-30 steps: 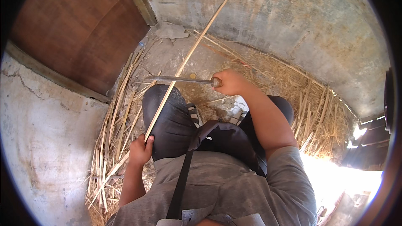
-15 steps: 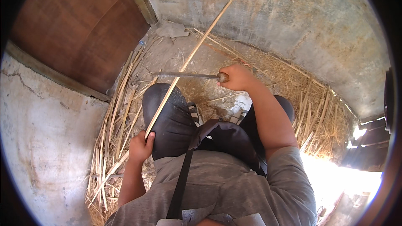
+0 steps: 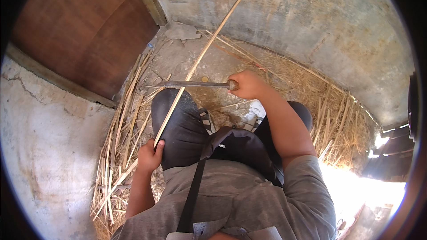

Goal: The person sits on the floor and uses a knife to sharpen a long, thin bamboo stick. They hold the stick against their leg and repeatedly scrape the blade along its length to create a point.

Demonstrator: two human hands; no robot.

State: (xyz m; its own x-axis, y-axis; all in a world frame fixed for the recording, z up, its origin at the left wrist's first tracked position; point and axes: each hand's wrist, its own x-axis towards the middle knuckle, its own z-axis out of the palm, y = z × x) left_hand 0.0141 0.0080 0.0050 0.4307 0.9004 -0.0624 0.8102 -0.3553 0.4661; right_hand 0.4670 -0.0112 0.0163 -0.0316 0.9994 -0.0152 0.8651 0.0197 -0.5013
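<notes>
A long pale strip, apparently split bamboo (image 3: pixel 207 48), slants from beside my left thigh up and away toward the far wall. Its near end is gripped by my left hand (image 3: pixel 150 155), fingers closed and thumb on top. My right hand (image 3: pixel 247 85) is wrapped round the handle of a long-bladed knife (image 3: pixel 200 84). The blade lies crosswise over the strip just beyond my left knee (image 3: pixel 175 106) and looks to be touching it. The knife's tip points left.
Many loose strips (image 3: pixel 126 122) lie along the floor at my left. Straw-like shavings and more strips (image 3: pixel 340 122) are heaped at my right. Stained walls (image 3: pixel 284 13) meet a brown wooden door (image 3: pixel 84 31) at the far left. A flat stone piece (image 3: pixel 183 31) rests near the corner.
The knife has come slightly nearer to me along the strip, with my right hand shifting a little left. The strip's far end has swung slightly left; my left hand stays put.
</notes>
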